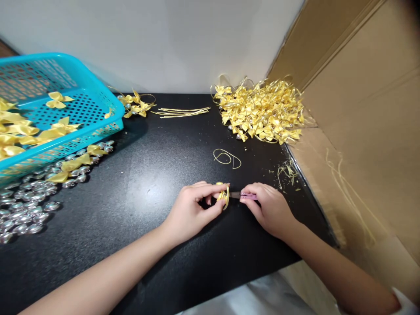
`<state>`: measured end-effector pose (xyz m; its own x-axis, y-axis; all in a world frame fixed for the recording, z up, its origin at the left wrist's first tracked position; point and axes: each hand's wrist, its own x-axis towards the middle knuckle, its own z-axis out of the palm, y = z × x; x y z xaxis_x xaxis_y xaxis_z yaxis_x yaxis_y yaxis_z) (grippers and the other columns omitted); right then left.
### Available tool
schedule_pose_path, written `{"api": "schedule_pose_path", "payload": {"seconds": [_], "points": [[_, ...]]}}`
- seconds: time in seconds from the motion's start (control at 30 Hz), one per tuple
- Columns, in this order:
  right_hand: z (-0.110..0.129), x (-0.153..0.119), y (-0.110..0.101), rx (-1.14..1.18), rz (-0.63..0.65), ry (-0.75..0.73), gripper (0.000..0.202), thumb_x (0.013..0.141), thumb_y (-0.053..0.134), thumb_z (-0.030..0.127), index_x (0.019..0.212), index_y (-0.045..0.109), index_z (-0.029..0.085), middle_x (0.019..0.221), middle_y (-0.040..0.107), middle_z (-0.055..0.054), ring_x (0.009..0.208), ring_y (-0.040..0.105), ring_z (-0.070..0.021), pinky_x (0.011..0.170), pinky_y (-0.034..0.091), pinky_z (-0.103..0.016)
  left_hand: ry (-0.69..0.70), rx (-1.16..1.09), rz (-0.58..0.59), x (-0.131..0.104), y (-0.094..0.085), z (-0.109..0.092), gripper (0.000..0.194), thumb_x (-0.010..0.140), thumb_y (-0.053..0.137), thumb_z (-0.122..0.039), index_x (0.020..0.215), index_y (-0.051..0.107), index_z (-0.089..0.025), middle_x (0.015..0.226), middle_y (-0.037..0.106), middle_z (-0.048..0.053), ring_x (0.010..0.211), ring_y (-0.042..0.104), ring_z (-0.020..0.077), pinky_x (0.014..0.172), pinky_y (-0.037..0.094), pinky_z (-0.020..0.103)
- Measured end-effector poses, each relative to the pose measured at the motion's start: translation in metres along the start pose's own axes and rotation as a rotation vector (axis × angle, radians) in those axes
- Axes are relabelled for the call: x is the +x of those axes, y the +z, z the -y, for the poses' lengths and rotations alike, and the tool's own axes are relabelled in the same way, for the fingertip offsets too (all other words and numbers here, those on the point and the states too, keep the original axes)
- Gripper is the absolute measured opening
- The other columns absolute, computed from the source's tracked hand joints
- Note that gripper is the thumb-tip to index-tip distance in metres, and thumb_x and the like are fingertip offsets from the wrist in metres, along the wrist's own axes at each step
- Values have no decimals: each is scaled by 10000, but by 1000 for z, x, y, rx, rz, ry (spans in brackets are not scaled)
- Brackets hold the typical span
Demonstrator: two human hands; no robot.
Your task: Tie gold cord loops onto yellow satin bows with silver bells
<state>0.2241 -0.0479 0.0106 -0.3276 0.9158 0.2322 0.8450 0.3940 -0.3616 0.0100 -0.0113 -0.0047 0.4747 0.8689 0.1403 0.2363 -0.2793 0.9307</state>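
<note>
Pinched between the fingertips of my left hand (200, 203) is a small yellow bow (222, 195) with gold cord looped at its right side. My right hand (267, 208) grips a small cutting tool with a pink handle (248, 196). The tool's metal blades (235, 194) point left and reach the gold cord at the bow; whether they touch it I cannot tell. Both hands are just above the black table (183, 162). A loose curl of thin gold cord (240, 162) lies behind them.
A turquoise basket (95, 98) with yellow bows stands at the left. Silver beads (36, 197) lie in front of it. Several straight gold cords (183, 112) lie at the back. A heap of finished yellow bows (262, 109) is back right, beside cardboard (367, 87). Cord scraps (288, 171) lie near the right edge.
</note>
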Motion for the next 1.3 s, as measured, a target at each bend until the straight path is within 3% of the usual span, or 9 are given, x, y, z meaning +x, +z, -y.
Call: {"api": "schedule_pose_path", "payload": {"seconds": [0.13,0.23,0.37,0.83,1.3], "points": [[-6,-4,-1,102,-46,60,101,945,496,237,919,589,207,815,710,-42,725,685,-179,671,535,-278,-20,-3,6,0,0,0,260,851,649,-181,1105,694,-214,704,617,-22,635,515,107,605,417,238],[-9,-7,2,194,-84,92,97,927,517,228,1015,554,214,889,720,-46,760,704,-177,685,564,-273,-25,-55,9,-1,0,0,101,848,646,-168,937,612,-201,748,620,-25,648,504,98,606,413,228],[-9,-8,3,294,-91,93,126,915,516,204,1039,534,220,921,721,-46,776,716,-168,699,584,-264,-11,-110,5,-2,0,1,173,861,624,-144,902,473,-217,764,619,-39,644,497,87,610,414,215],[1,-5,2,249,-46,88,115,905,507,191,980,594,207,888,747,-54,762,719,-174,691,562,-267,109,73,-14,-3,1,-2,178,870,610,-135,941,475,-225,710,592,-56,582,507,81,565,407,200],[1,-4,4,245,-19,111,94,915,521,207,948,609,203,868,746,-52,745,721,-167,687,563,-261,80,103,5,-3,1,-2,134,879,598,-166,914,481,-220,715,587,-37,585,489,94,567,395,222]]}}
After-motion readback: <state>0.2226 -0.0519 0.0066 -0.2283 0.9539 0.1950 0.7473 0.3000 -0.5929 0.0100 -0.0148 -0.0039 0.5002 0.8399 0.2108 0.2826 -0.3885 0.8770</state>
